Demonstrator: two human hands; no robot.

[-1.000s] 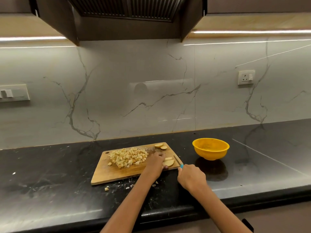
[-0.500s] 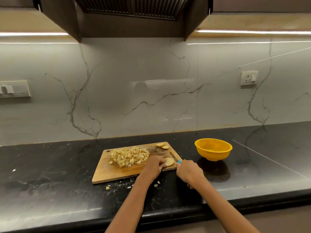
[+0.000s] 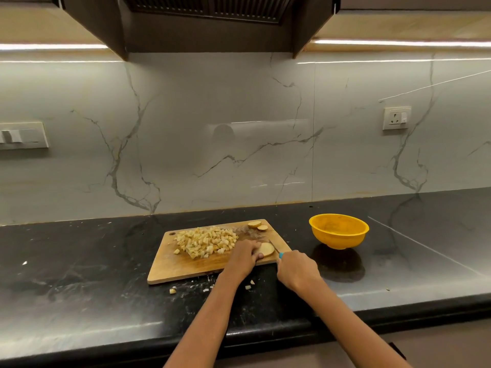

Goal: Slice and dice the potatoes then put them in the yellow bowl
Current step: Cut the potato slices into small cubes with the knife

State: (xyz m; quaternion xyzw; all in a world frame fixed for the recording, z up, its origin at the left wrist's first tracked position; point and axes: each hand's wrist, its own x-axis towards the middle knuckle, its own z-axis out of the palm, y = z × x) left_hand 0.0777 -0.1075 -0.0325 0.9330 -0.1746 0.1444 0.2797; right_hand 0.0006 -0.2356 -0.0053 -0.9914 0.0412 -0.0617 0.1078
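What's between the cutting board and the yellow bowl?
Only bare black counter shows in the head view between board and yellow bowl; nothing lies there.

The bowl [image 3: 338,231] right of centre is a bright yellow-orange, and the cutting board [image 3: 186,264] in the lower middle is warm honey-brown wood with the pale yellow diced potato [image 3: 206,241] heaped on it, plus a cream-coloured potato slice [image 3: 265,249] and two tan-edged potato ends [image 3: 257,226] at the board's upper right corner. The countertop [image 3: 79,261] is black stone with whitish streaks and flecks, while the backsplash [image 3: 239,128] filling the middle of the frame is light grey-white marble with thin dark grey veins. A bit of teal knife handle [image 3: 280,255] shows, the wall socket [image 3: 396,118] at right is white, and the range hood [image 3: 207,19] at the top is dark brown.
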